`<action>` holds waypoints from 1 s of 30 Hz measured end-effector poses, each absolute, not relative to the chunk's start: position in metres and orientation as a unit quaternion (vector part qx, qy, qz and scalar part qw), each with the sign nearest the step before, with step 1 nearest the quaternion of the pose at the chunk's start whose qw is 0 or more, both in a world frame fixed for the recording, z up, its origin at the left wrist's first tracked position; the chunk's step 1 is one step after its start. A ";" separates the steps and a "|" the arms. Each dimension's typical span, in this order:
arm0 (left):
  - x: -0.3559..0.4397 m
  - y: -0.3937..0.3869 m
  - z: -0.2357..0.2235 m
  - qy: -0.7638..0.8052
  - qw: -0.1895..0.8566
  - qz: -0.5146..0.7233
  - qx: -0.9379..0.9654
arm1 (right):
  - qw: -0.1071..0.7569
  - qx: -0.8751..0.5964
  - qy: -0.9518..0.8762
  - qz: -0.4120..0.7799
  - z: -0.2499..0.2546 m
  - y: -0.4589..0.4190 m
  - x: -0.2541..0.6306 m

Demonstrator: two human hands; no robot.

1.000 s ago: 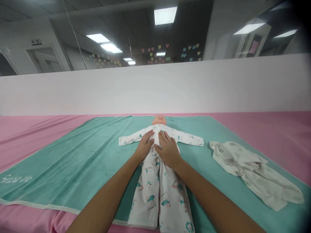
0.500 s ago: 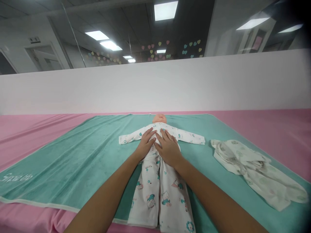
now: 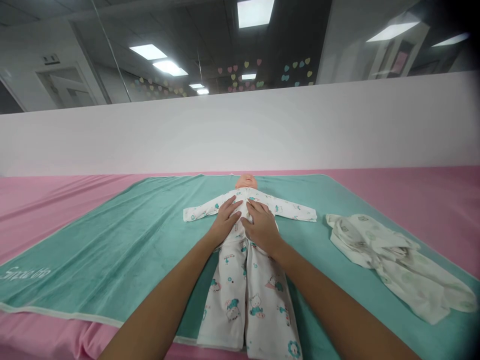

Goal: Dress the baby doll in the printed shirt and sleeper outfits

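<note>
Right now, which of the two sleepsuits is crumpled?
The pale sleepsuit with grey-green prints, bunched on the teal blanket. The white one with teal prints lies spread on the baby doll under the left hand and right hand.

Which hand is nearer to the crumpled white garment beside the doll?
Right. The right hand lies on the doll's sleepsuit, closest to the garment; the left hand lies also on the sleepsuit, farther from it.

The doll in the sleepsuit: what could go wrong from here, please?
The left hand and right hand press flat on the chest of the sleepsuit, so the fabric may bunch or pull crooked on the doll. The sleepsuit's legs also appear to reach the near edge of the blanket, so they might slip over it.
</note>
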State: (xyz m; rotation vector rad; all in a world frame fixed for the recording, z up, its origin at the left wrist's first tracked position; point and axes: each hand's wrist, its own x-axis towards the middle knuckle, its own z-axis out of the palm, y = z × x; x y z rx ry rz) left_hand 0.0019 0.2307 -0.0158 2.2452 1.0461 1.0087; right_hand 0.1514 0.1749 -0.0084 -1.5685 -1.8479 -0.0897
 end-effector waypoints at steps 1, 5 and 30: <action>0.002 0.231 -0.015 0.381 0.232 0.366 0.817 | 0.357 -0.604 -0.712 -0.035 -0.009 0.175 0.152; 0.002 0.230 -0.014 0.383 0.234 0.363 0.817 | 0.378 -0.590 -0.710 -0.066 -0.011 0.175 0.151; 0.014 0.244 -0.005 0.360 0.212 0.369 0.830 | 0.388 -0.554 -0.734 -0.061 -0.011 0.176 0.153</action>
